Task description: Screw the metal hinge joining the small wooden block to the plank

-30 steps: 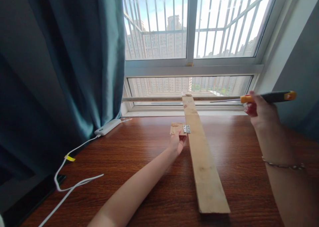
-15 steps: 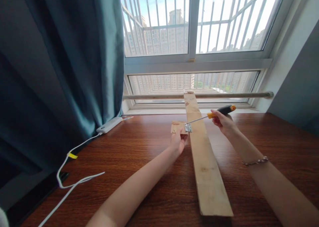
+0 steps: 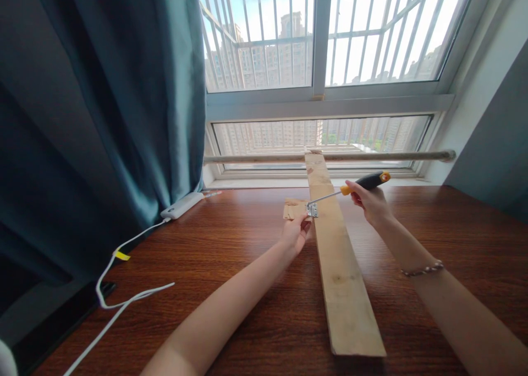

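Screwdriver [image 3: 368, 181] gripped in right hand [image 3: 372, 204], aimed at mid-frame hinge [image 3: 314, 210]; wood block [image 3: 292, 207] pinched in left hand [image 3: 294, 234]. Apparently lining up; calls for square, steady bracing.

No legible text, label, brand, number or sign on anything in view.

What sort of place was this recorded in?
Probably a room in a home, perhaps on an upper floor: a long curtain, a barred window and tall buildings outside.
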The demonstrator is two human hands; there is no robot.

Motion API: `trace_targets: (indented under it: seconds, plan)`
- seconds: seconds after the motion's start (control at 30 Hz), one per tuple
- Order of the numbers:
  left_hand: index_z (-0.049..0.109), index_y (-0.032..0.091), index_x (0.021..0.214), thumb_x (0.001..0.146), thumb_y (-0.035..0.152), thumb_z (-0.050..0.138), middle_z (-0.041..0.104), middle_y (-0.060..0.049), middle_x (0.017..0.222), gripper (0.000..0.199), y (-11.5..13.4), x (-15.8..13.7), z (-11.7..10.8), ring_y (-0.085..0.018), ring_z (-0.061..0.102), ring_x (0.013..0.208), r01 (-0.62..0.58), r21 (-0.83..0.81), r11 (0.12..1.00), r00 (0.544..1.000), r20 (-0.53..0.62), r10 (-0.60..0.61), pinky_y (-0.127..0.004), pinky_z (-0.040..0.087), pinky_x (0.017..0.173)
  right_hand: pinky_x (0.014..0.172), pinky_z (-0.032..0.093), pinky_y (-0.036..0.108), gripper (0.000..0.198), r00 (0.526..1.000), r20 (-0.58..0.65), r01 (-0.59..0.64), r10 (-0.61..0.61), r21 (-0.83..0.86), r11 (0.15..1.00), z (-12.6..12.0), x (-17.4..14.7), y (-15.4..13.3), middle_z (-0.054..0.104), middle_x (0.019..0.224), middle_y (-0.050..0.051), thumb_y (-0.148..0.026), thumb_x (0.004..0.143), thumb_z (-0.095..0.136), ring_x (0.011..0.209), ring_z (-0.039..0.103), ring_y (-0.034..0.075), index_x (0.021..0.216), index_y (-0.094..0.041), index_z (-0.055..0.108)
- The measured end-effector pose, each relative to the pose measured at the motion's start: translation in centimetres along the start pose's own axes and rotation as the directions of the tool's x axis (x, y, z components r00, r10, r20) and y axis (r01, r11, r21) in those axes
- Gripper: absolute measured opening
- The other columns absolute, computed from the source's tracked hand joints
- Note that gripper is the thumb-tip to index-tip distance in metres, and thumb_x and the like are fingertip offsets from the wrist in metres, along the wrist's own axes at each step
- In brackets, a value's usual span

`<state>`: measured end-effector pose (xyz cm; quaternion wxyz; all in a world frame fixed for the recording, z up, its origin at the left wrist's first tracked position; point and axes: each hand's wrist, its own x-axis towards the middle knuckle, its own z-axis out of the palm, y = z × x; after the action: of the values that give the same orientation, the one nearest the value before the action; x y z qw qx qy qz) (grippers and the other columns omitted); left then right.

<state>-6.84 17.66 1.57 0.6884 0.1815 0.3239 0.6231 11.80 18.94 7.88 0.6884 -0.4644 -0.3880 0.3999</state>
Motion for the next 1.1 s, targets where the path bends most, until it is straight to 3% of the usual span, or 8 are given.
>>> trace_targets:
  seconds: [0.1, 0.23, 0.5, 0.73, 0.93, 1.1]
  plan:
    - [0.063, 0.011, 0.075, 0.075, -0.003, 0.056, 0.068, -0.006, 0.073, 0.016, 0.0, 0.1, -0.1, -0.010, 0.062, 0.061, 0.005, -0.006, 1.000, 1.000, 0.003, -0.005, -0.022, 0.052, 0.067, 0.033, 0.023, 0.017, 0.036, 0.997, 0.061, 0.047, -0.049, 0.032, 0.998, 0.2, -0.3, -0.3, 0.044, 0.042, -0.007, -0.033, 0.051, 0.084, 0.038, 0.033, 0.003, 0.055, -0.014, 0.053]
    - [0.064, 0.010, 0.078, 0.075, -0.003, 0.057, 0.069, -0.008, 0.076, 0.015, -0.1, 0.1, -0.2, -0.011, 0.063, 0.063, 0.003, -0.011, 1.000, 1.000, 0.014, -0.003, -0.021, 0.051, 0.066, 0.034, 0.020, 0.015, 0.033, 0.983, 0.185, -0.011, -0.001, 0.068, 0.998, 0.3, -0.7, -1.2, 0.044, 0.046, -0.008, -0.028, 0.049, 0.084, 0.040, 0.028, 0.001, 0.067, -0.013, 0.061]
    - [0.064, 0.009, 0.078, 0.074, -0.003, 0.058, 0.069, -0.008, 0.077, 0.014, -0.3, 0.4, -0.4, -0.011, 0.063, 0.064, -0.014, -0.021, 1.000, 1.000, 0.022, 0.014, -0.022, 0.052, 0.067, 0.048, 0.045, 0.014, 0.033, 0.960, 0.269, -0.069, 0.076, -0.036, 0.997, 0.0, -1.5, -3.2, 0.065, 0.071, 0.001, -0.019, 0.045, 0.083, 0.064, 0.056, 0.009, 0.074, -0.016, 0.067]
    - [0.065, 0.010, 0.082, 0.074, -0.004, 0.058, 0.070, -0.007, 0.079, 0.018, -0.2, 0.3, -0.3, -0.011, 0.064, 0.065, -0.021, -0.011, 1.000, 0.999, 0.023, 0.021, -0.023, 0.052, 0.068, 0.069, 0.057, 0.026, 0.030, 0.907, 0.414, -0.100, 0.085, 0.015, 0.995, 0.1, -2.0, -3.6, 0.068, 0.080, 0.004, -0.015, 0.046, 0.080, 0.083, 0.062, 0.017, 0.074, -0.015, 0.068]
    - [0.064, 0.010, 0.080, 0.074, -0.004, 0.059, 0.070, -0.009, 0.081, 0.016, -0.1, 0.3, -0.3, -0.012, 0.065, 0.067, -0.026, -0.010, 1.000, 0.999, 0.037, 0.027, -0.023, 0.053, 0.068, 0.061, 0.057, 0.026, 0.025, 0.962, 0.274, -0.023, 0.010, 0.043, 0.999, 0.2, -1.8, -3.3, 0.068, 0.076, 0.005, -0.019, 0.048, 0.081, 0.070, 0.062, 0.015, 0.067, -0.014, 0.065]
    - [0.063, 0.011, 0.078, 0.076, -0.004, 0.057, 0.070, -0.007, 0.078, 0.016, 0.0, 0.1, -0.1, -0.011, 0.065, 0.067, -0.020, 0.011, 1.000, 0.999, 0.033, 0.020, -0.020, 0.052, 0.066, 0.056, 0.057, 0.024, 0.024, 0.978, 0.208, 0.013, -0.019, 0.031, 0.999, 0.2, -1.7, -3.2, 0.066, 0.067, 0.003, -0.022, 0.050, 0.081, 0.057, 0.058, 0.010, 0.065, -0.013, 0.064]
